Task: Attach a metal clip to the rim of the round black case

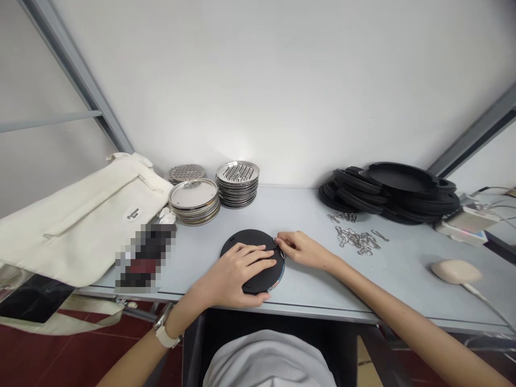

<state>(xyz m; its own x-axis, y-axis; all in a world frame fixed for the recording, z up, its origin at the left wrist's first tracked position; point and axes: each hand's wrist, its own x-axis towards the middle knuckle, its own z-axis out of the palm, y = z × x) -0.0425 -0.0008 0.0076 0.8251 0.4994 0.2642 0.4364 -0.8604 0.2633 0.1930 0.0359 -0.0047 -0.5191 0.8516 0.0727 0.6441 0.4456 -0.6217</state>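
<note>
A round black disc (253, 282) lies near the front edge of the table, with a thin coloured layer showing at its lower right rim. Across its top my left hand (237, 271) lies flat, fingers stretched apart and thumb along the near rim. At the disc's upper right edge, my right hand (300, 248) is closed in a pinch on a small silver metal clip (282, 255) with a ring shape. Part of this clip is hidden by the fingers. Several similar loose metal clips (357, 239) lie in a pile to the right.
Stacks of round metal grater plates (237, 185) and metal discs (194, 201) stand at the back left. Black round trays (397, 185) are heaped at the back right. A cream bag (97, 215) lies left; a white mouse-like object (455, 270) and a charger (470, 220) are right.
</note>
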